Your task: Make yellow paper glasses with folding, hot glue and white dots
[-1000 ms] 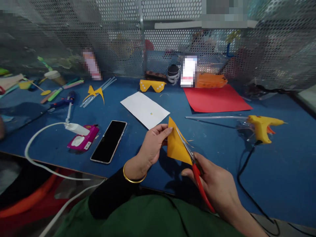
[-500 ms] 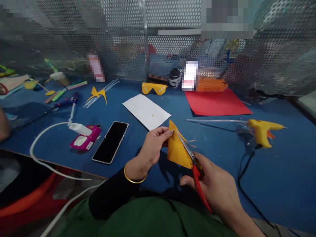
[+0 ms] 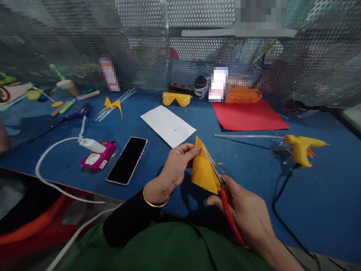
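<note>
My left hand (image 3: 177,165) pinches a piece of yellow paper (image 3: 203,171) near its upper left edge, above the blue table. In my right hand (image 3: 248,210) is a pair of scissors (image 3: 225,199) with red handles, held with the thumb apart from the fingers. Its blades lie along the right edge of the yellow paper, where a thin strip curls away. Just beyond my left hand lies a white sheet of paper (image 3: 167,124) with a tiny speck on it. A black phone (image 3: 127,161) rests face up to the left.
A yellow glue gun (image 3: 301,146) with a clear stick and black cable lies right, near red paper (image 3: 248,116). Yellow cut-out glasses (image 3: 177,99) stand behind the white sheet. Left are a magenta power socket (image 3: 98,156), a blue glue gun (image 3: 80,113) and yellow scraps (image 3: 111,106).
Both hands stay nearly in place on the paper and scissors. The thin strip along the cut edge has shifted slightly, and the view has moved a little.
</note>
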`<act>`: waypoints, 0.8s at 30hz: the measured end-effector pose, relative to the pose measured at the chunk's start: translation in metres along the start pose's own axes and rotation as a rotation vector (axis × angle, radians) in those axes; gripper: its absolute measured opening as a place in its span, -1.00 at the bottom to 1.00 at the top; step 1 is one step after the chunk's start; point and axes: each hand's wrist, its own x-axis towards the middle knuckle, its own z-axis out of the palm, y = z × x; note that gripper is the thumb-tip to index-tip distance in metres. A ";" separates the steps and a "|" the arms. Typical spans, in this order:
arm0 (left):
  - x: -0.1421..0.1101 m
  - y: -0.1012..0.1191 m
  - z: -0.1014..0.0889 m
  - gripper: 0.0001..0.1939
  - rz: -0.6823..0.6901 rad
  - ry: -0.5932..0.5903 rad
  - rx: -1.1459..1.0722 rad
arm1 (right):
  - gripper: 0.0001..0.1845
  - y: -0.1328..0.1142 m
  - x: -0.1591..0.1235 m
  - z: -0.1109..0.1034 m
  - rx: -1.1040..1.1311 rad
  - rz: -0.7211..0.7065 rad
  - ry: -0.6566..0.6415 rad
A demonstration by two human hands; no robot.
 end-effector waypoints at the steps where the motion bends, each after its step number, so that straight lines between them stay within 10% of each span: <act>1: 0.000 0.000 0.000 -0.65 -0.002 0.000 0.002 | -0.26 -0.001 0.000 0.000 0.018 0.012 0.001; 24: -0.006 0.001 0.000 -0.78 0.014 -0.086 0.096 | -0.18 -0.001 0.006 -0.013 0.091 0.011 -0.064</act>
